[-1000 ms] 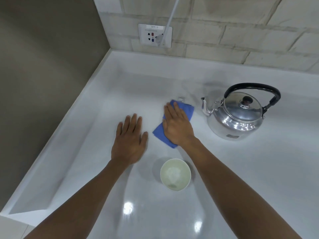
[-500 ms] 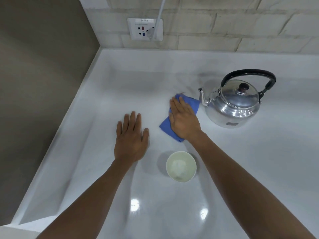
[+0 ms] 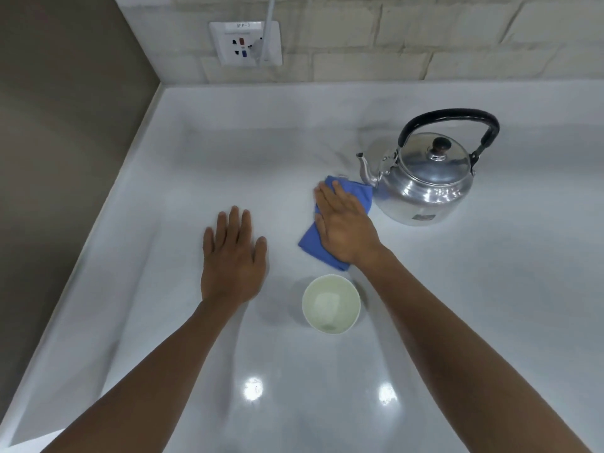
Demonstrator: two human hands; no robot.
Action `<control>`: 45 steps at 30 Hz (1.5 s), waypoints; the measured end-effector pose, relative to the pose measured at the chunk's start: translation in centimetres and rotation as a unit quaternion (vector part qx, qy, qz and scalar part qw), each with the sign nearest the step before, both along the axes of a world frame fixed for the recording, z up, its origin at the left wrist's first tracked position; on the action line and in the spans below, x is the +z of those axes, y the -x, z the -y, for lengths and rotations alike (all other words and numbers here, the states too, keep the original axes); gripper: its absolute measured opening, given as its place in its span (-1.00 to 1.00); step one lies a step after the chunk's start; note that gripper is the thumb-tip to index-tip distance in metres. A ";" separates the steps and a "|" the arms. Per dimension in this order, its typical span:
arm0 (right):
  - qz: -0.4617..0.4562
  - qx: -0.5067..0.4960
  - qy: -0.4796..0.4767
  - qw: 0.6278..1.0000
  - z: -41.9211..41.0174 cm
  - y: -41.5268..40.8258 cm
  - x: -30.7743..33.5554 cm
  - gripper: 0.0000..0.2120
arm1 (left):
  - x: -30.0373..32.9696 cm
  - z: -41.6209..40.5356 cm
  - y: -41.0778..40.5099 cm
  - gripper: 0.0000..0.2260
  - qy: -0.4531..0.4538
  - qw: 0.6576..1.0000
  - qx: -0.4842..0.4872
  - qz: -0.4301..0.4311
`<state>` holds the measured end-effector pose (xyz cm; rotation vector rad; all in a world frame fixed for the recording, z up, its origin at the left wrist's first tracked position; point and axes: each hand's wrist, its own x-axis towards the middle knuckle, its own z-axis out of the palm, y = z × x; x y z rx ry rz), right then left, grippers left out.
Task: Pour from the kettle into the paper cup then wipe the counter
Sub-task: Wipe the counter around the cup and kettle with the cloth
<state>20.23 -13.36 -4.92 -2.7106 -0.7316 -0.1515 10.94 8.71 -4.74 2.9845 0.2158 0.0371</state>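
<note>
A shiny metal kettle (image 3: 425,184) with a black handle stands upright on the white counter (image 3: 490,289), its spout pointing left. My right hand (image 3: 344,223) lies flat on a folded blue cloth (image 3: 313,246), pressing it to the counter just left of the kettle. The cloth's far corner nearly touches the kettle's base. A white paper cup (image 3: 330,304) stands upright between my forearms, with liquid in it. My left hand (image 3: 233,256) rests flat on the counter, palm down, fingers apart, holding nothing.
A brick wall runs along the back, with a white socket (image 3: 245,44) and a plugged-in white cable (image 3: 269,14). A brown wall (image 3: 58,142) bounds the counter on the left. Bare counter stretches to the right of the kettle and behind the cloth.
My right hand has slid the blue cloth away from me and to the right, closer to the kettle's spout. My left hand, the cup and the kettle have stayed in place.
</note>
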 end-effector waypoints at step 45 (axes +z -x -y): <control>0.043 -0.131 -0.006 0.990 10.2 16.4 -0.8 -0.51 | -0.2 2.7 5.7 -0.38 -0.008 0.999 0.013 0.031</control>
